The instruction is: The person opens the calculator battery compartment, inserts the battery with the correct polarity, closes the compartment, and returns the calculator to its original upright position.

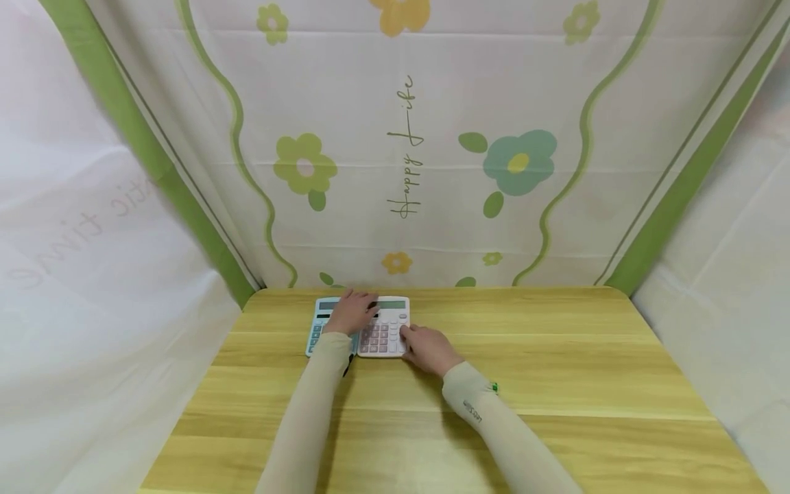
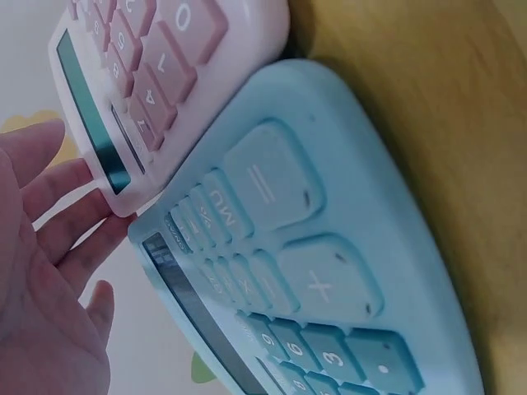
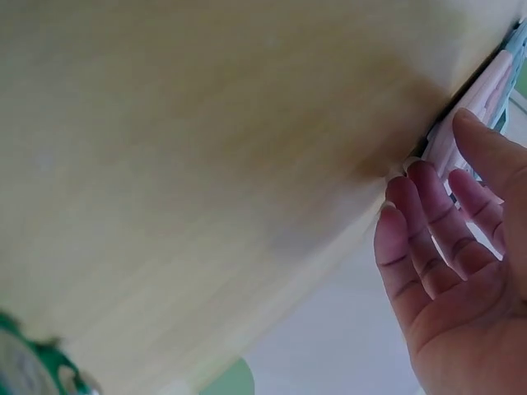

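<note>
Two calculators lie side by side near the table's far edge: a pale blue calculator (image 2: 272, 189) on the left and a pink-and-white calculator (image 1: 384, 339) on the right. Over the upper part of both reaches my left hand (image 1: 352, 312), hiding some of their keys and displays. In the left wrist view, its outstretched fingers (image 2: 62, 185) are at the pink calculator's top edge. My right hand (image 1: 428, 348) is at the pink calculator's right side. Its relaxed fingers (image 3: 436, 218) and thumb lie along that edge in the right wrist view, not wrapped round it.
The wooden table (image 1: 555, 384) has a far edge just behind the calculators. A white curtain (image 1: 345, 226) with printed flowers hangs behind it, and more white cloth flanks both sides. A green object (image 3: 45, 358) shows at the right wrist.
</note>
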The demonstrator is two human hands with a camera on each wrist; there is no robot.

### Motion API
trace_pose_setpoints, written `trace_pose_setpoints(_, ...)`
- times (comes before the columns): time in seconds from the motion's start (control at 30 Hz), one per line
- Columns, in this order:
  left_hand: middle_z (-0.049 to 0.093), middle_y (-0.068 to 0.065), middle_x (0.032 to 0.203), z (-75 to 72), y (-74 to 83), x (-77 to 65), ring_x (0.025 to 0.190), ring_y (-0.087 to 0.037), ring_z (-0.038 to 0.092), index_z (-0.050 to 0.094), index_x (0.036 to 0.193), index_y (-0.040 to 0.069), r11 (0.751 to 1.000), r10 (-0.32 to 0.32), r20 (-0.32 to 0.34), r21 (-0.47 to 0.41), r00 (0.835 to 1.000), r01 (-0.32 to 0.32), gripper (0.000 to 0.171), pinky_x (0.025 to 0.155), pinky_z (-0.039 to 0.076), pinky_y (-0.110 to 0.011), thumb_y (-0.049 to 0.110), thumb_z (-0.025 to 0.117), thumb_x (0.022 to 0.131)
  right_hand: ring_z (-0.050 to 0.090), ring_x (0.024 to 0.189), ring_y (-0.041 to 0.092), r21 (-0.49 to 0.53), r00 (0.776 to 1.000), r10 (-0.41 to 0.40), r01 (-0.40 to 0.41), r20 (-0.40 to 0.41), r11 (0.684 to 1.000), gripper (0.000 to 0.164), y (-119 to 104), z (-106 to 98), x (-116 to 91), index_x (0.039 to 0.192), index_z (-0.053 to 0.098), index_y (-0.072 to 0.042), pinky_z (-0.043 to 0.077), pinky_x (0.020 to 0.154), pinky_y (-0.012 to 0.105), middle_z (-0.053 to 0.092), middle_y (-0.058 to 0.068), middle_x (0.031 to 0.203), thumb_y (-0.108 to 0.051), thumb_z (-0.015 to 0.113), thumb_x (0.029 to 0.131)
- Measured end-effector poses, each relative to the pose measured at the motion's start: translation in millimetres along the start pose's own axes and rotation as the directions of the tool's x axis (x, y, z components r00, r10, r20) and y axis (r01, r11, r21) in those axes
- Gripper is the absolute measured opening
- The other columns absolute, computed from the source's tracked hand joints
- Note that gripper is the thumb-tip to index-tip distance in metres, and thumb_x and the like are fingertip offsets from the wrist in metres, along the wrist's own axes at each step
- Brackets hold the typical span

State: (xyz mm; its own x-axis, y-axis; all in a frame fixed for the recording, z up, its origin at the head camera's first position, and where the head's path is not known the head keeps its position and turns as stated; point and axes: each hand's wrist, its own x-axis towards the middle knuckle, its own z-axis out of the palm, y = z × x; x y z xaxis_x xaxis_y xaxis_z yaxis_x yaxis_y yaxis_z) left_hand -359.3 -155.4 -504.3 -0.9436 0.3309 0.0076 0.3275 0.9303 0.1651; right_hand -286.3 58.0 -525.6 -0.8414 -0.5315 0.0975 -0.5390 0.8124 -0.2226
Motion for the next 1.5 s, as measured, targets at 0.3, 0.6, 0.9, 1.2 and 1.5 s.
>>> trace_pose_setpoints(0.3,0.058,-0.013,0.15,-0.5,12.0,-6.5,0.143,-0.036,0.049,0.055,0.15,0.009,0.998,0.048,0.004,-0.042,0.999,-0.047,0.047,0.125,0.032,-0.05,0.031,0.054,0.109,0.064,0.081,0.02,-0.024,1.0,-0.019,0.019,0.004,1.0,0.029,6,-6,-12,0.106,0.067,-0.009,0.057,0.074,0.038,0.07,0.005,0.092,-0.026,0.083,0.089)
trace_pose_setpoints(0.6,0.053,-0.009,0.156,6.9,28.6,-9.6,0.145,-0.033,0.047,0.049,0.155,0.015,0.995,0.069,0.021,-0.072,0.997,-0.067,0.052,0.122,0.038,-0.05,0.037,0.052,0.109,0.066,0.096,0.024,-0.083,1.0,0.018,-0.016,0.014,0.996,0.035,17,-15,-32,0.107,0.07,-0.013,0.054,0.096,0.046,0.076,0.005,0.101,-0.032,0.088,0.084)
trace_pose_setpoints(0.9,0.052,-0.007,0.157,14.8,50.5,-15.9,0.146,-0.031,0.047,0.049,0.156,0.017,0.988,0.117,0.045,-0.107,0.992,-0.111,0.053,0.121,0.039,-0.049,0.04,0.052,0.109,0.061,0.087,0.02,-0.038,0.999,0.028,-0.028,0.016,0.999,0.03,30,-25,-61,0.1,0.07,-0.013,0.054,0.083,0.043,0.075,0.002,0.095,-0.027,0.089,0.082)
trace_pose_setpoints(1.2,0.048,-0.007,0.16,17.1,71.2,-20.8,0.148,-0.031,0.044,0.046,0.157,0.014,0.98,0.15,0.072,-0.14,0.986,-0.139,0.054,0.122,0.037,-0.049,0.039,0.051,0.109,0.058,0.084,0.018,-0.036,0.999,0.046,-0.045,0.023,0.998,0.03,38,-29,-80,0.097,0.071,-0.013,0.052,0.083,0.041,0.073,-0.002,0.09,-0.026,0.091,0.078)
trace_pose_setpoints(1.5,0.047,-0.006,0.16,19.7,84.7,-21.5,0.15,-0.032,0.04,0.044,0.158,0.013,0.98,0.158,0.073,-0.135,0.985,-0.147,0.055,0.124,0.035,-0.048,0.038,0.05,0.11,0.053,0.08,0.016,-0.02,0.998,0.055,-0.054,0.02,0.998,0.03,45,-33,-91,0.093,0.069,-0.013,0.051,0.08,0.04,0.069,-0.005,0.085,-0.026,0.091,0.078)
